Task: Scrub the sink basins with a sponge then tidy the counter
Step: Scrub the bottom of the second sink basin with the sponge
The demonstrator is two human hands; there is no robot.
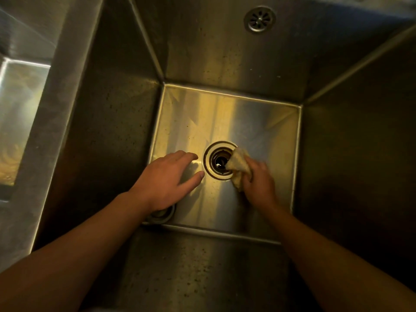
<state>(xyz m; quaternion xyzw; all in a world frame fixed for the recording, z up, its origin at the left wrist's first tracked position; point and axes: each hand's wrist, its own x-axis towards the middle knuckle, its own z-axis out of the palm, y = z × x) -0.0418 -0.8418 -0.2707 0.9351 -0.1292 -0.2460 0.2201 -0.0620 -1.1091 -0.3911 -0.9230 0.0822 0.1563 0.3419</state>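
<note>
Round metal piece (166, 216) half under left hand (166, 179).

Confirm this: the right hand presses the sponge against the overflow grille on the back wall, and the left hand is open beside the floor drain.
Not quite. The head view shows the right hand pressing the sponge against the rim of the floor drain, low on the basin floor. The overflow grille on the back wall is untouched. The left hand is open beside the drain, as stated.

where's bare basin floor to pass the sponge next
Bare: floor strip between back wall and drain, plus near floor between the wrists. Crowded at the drain: left hand, right hand gripping sponge; round metal piece near-left.
</note>
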